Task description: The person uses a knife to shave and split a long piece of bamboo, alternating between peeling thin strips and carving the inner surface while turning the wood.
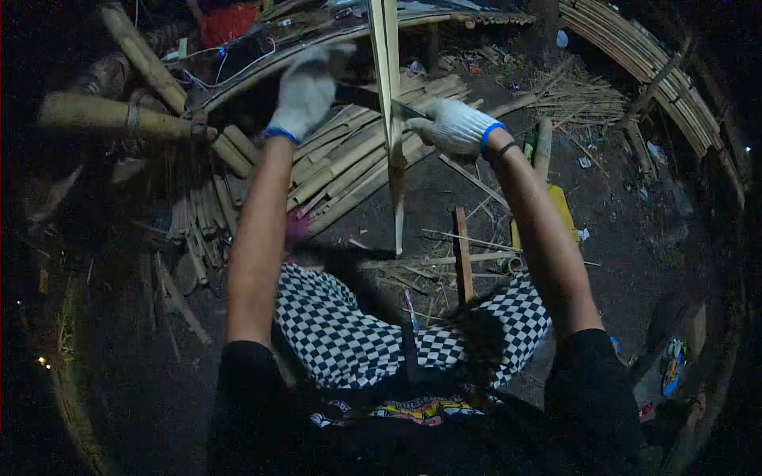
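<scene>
A pale bamboo strip (396, 182) stands upright in front of me, its upper part parted lengthwise. A knife blade (409, 109) crosses it at the split, with a dark length showing on the left side. My right hand (459, 127), in a white knitted glove with a blue cuff, is closed on the knife's right end. On the other side, my left hand (308, 95), gloved alike, is raised beside the blade's dark part. Motion smears its fingers, and I cannot tell whether they grip the knife.
Split bamboo (341, 163) lies piled behind the strip. Thick bamboo poles (131, 117) reach in from the left. A curved bundle of strips (635, 55) stands at the upper right. Between my legs are a wooden stick (462, 254) and scraps; a yellow object (561, 208) lies by my right forearm.
</scene>
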A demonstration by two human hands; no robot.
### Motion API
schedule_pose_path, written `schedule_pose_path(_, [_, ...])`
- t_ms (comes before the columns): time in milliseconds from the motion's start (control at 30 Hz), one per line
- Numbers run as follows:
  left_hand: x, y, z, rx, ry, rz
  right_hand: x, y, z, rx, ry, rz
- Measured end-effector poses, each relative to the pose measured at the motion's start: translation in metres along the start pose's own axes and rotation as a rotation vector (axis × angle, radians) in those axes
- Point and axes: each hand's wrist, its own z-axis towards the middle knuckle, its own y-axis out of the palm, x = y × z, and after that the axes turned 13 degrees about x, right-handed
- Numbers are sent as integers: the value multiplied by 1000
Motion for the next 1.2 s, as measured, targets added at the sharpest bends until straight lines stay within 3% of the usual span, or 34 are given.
schedule_pose_path(33, [-2, 1, -7, -157, 137, 315, 1, 1, -4, 0, 12, 45])
schedule_pose_path(100, [-7, -1, -15, -165, 498, 516, 2, 2, -14, -15, 29, 123])
schedule_pose_path(133, [-9, -1, -14, -161, 497, 517, 9, 9, -13, 59, -35, 94])
schedule_pose_path(200, [-8, -4, -21, -235, 599, 924, 27, 14, -3, 87, -43, 115])
schedule_pose_path(233, [5, -7, -18, -250, 596, 923, 20, 11, -4, 128, -51, 132])
schedule_pose_path(267, [15, -10, -8, -209, 548, 1013, 19, 2, -7, 265, -205, 177])
schedule_pose_path(333, [42, -18, 10, -169, 490, 1100, -4, -30, -12, 294, -163, 229])
schedule_pose_path(400, [62, -28, 14, -2, 722, 1305, -9, -34, -12, 246, -111, 221])
schedule_pose_path(467, [25, -19, -24, -20, 711, 1351, -9, -25, -19, 184, -175, 192])
schedule_pose_path(500, [5, -14, -53, -35, 704, 1397, -6, 2, -25, 2, -35, 205])
schedule_pose_path(567, [-30, -11, -95, 93, 486, 1069, 13, 42, -24, 80, -105, 97])
schedule_pose_path(633, [-27, -11, -86, 58, 468, 991, 12, 46, -23, 109, -143, 105])
schedule_pose_path(667, [-31, -15, -85, -86, 487, 1121, 15, 50, -18, 86, -122, 145])
schedule_pose_path(700, [-29, -14, -75, -67, 498, 1121, 12, 37, -16, 101, -130, 133])
schedule_pose_path(833, [-7, -29, -45, 247, 728, 1097, -19, -24, -33, 203, -214, 179])
schedule_pose_path(900, [-24, -28, -78, 213, 632, 1188, -30, -25, -42, 34, -70, 84])
schedule_pose_path(967, [-40, -15, -130, 48, 468, 1536, 4, 51, -36, 38, -70, 87])
schedule_pose_path(1000, [-25, -15, -126, 177, 315, 1024, 1, 62, -33, 61, -102, 138])
schedule_pose_path(1033, [-33, -12, -110, 213, 354, 1012, -3, 61, -25, -1, -64, 67])
schedule_pose_path(1100, [-41, -25, -110, -223, 140, 1237, -4, 61, -21, 61, -108, 97])
schedule_pose_path(1167, [-19, -25, -78, -126, 532, 1529, -6, 43, -15, 101, -122, 133])
schedule_pose_path(1200, [-3, -28, -57, 25, 598, 1537, -10, 30, -15, 129, -124, 166])
